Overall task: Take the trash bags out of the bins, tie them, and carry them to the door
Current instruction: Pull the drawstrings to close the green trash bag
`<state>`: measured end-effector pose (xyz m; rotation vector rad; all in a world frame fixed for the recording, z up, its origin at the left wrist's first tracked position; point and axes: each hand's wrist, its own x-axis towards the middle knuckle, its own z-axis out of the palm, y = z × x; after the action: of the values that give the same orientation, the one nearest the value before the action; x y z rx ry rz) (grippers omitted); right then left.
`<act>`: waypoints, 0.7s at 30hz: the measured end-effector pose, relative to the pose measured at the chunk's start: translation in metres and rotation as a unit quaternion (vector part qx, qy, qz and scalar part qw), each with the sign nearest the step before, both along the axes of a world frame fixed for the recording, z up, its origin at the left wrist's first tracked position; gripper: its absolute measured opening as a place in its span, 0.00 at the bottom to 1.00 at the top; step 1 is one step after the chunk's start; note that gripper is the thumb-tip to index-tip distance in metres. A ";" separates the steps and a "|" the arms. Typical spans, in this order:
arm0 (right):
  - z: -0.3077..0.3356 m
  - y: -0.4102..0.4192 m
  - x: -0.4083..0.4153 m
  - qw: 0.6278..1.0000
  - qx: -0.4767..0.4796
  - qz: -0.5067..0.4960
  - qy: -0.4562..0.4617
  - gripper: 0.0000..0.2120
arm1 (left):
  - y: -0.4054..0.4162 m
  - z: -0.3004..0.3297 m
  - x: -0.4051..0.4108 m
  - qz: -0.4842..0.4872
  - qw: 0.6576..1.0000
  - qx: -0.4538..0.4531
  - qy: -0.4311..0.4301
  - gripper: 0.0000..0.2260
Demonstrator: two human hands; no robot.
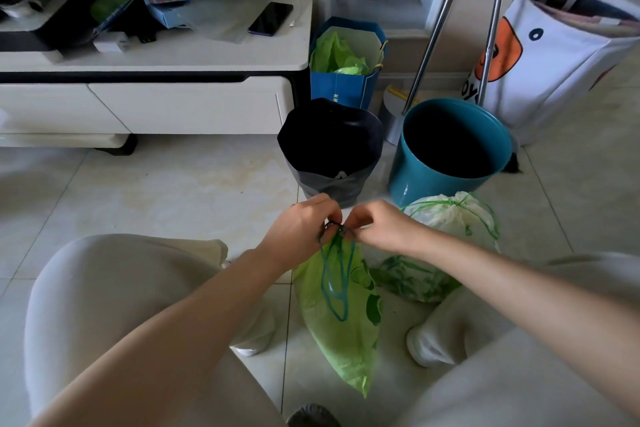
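Closest to me I see two bent knees in pale trousers, with both bare arms reaching forward between them. The left hand (301, 229) and the right hand (377, 229) meet in the middle, almost touching. Each hand has its fingers curled in and pinches the dark green string (337, 274) at the top of the green trash bag (343, 329). Loops of the string hang down over the bag. The bag hangs from the hands, and its bottom tip points down at the tiled floor (156, 191).

Just to the right, on the floor, lies a white trash bag (446, 215) with its green string pulled tight at the neck.

Past the hands stand two bins side by side. The black bin (329, 166) is on the left and the teal bin (415, 177) is on the right.

Farther back I see a blue paper bag (341, 88) with green plastic inside, beside a white cabinet (194, 59). A phone (270, 19) lies on the cabinet.
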<state>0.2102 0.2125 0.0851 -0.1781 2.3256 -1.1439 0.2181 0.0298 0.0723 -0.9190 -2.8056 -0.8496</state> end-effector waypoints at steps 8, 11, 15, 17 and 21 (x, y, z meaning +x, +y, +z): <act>0.000 0.003 0.001 0.993 -0.051 -0.039 -0.098 0.07 | 0.001 -0.008 0.010 -0.024 0.998 -0.041 0.037 0.05; -0.001 0.004 0.001 0.991 -0.064 -0.025 -0.115 0.12 | -0.002 -0.008 0.011 -0.034 0.998 -0.040 0.024 0.03; 0.002 0.001 0.000 0.995 -0.045 0.001 -0.088 0.06 | -0.005 -0.003 0.010 -0.027 0.999 -0.012 -0.017 0.03; 0.003 0.000 -0.003 0.998 -0.030 -0.002 -0.062 0.01 | -0.005 -0.001 0.008 -0.019 0.998 0.001 -0.052 0.03; 0.003 0.002 -0.009 0.999 0.009 -0.016 -0.030 0.11 | -0.003 0.003 0.005 -0.009 0.993 0.038 -0.109 0.03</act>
<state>0.2015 0.2145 0.0876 -0.0996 2.2930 -1.1269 0.2227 0.0265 0.0753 -0.8921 -2.9241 -1.1160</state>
